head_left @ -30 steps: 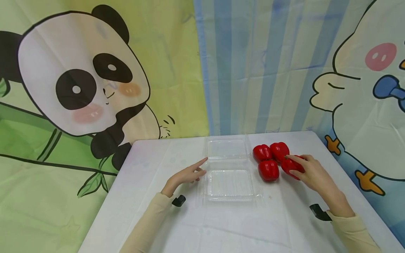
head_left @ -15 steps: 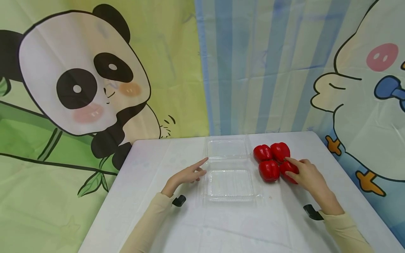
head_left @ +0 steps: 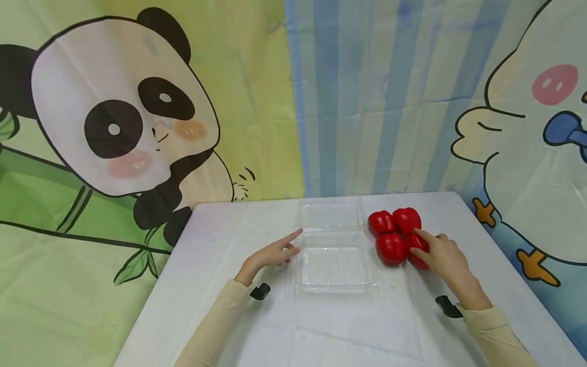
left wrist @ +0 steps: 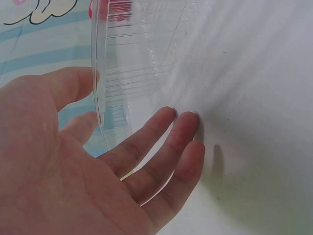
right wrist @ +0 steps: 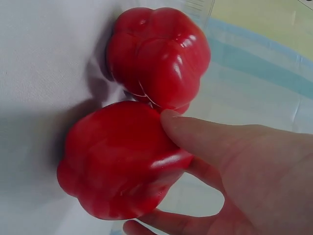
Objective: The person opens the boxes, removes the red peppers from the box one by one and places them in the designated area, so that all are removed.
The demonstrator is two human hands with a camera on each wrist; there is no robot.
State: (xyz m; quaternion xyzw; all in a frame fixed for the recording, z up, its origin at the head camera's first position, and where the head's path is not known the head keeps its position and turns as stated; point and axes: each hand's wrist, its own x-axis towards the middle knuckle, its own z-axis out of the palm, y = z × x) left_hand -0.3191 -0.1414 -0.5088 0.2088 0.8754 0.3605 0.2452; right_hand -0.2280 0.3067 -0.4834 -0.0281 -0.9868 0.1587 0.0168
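Observation:
My right hand [head_left: 447, 255] grips a red bell pepper [right wrist: 117, 161] at the near right of a cluster, its thumb pressed to the pepper's side in the right wrist view. Three more glossy red peppers sit close against it: one at front left [head_left: 391, 248], one at back left [head_left: 380, 223] and one at back right [head_left: 406, 220]. Left of them lies a clear plastic clamshell box [head_left: 333, 288], its lid [head_left: 327, 216] folded back. My left hand [head_left: 270, 253] touches the box's left edge, index finger reaching toward the hinge, the other fingers loosely bent near the table.
A white cloth covers the table [head_left: 357, 331]. Behind it hangs a printed curtain [head_left: 367, 102] with a panda on the left and a white cartoon figure on the right. Black wrist straps [head_left: 260, 291] show at both sleeves.
My right hand has shifted left and slightly nearer, bringing its pepper in against the front-left one. My left hand and the box have stayed put.

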